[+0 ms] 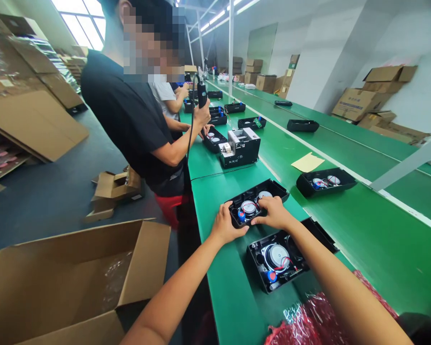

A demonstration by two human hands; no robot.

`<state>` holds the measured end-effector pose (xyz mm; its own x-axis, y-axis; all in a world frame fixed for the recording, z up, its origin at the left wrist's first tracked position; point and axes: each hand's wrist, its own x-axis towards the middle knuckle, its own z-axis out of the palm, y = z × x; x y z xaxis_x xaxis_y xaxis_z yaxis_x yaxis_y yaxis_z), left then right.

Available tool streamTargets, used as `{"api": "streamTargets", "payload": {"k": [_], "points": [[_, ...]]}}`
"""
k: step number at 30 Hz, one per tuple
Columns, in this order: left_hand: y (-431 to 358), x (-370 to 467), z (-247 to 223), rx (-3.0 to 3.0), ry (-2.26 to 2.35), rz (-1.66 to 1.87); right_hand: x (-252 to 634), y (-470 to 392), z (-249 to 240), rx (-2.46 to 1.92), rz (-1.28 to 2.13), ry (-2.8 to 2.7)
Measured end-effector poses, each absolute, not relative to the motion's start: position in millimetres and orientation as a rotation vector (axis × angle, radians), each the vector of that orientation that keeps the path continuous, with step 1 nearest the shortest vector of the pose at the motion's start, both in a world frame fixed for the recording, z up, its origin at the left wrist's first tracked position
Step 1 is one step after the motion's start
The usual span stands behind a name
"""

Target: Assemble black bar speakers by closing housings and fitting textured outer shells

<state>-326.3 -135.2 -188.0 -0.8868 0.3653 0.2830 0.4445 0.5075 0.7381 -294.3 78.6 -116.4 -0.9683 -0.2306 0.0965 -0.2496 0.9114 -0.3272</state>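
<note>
Both my hands hold a black speaker housing [252, 195] with two round speakers and a blue part inside, over the green bench. My left hand [227, 224] grips its left end, thumb along the near edge. My right hand [273, 212] grips its near side at the middle, fingers reaching over the edge beside the right speaker. Nearer to me, a second black housing [269, 280] lies under my right forearm, with a big round speaker, red wires and a blue part; the forearm hides some of it.
A black and silver machine [240, 147] stands beyond the held housing. At left a person in a black shirt [129, 115] holds a power tool [202, 94]. Another housing [325, 182] and yellow paper [308, 163] lie right. Red bubble wrap [309, 321] and an open carton [143, 268] are near me.
</note>
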Motion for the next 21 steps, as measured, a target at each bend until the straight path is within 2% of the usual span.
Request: {"api": "streamTargets", "payload": {"k": [14,21], "points": [[-138,-327,-191,-0.773,-2.595,-1.353,-292,77,-114,0.391,0.421,-3.035],[-136,-331,-191,-0.809,-2.527,-1.348,-261,70,-75,0.451,0.247,-3.104]]}}
